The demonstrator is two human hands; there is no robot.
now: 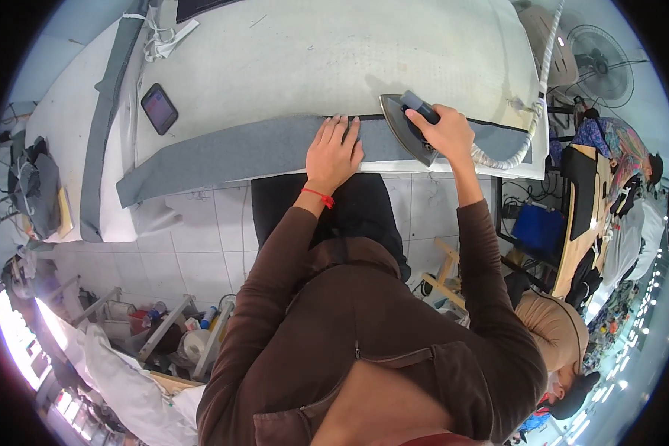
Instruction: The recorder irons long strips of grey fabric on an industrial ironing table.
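A long strip of grey fabric [230, 149] with a dark upper edge lies along the near edge of the white padded table [290, 56]. My left hand [334, 152] rests flat on it, palm down with fingers stretched toward the dark edge. To the right, my right hand [446, 134] is wrapped round the handle of an iron [401, 130]. The iron's soleplate sits on the strip, its pointed end toward the far side. A white wrapped hose [502, 162] runs beside the iron and up the table's right side.
A phone [159, 109] lies at the table's left. Another grey strip [104, 134] hangs over the left edge, near white ties [172, 41]. A fan [600, 65] stands at far right. Co-workers [621, 145] sit to the right, one [550, 327] close behind my right arm.
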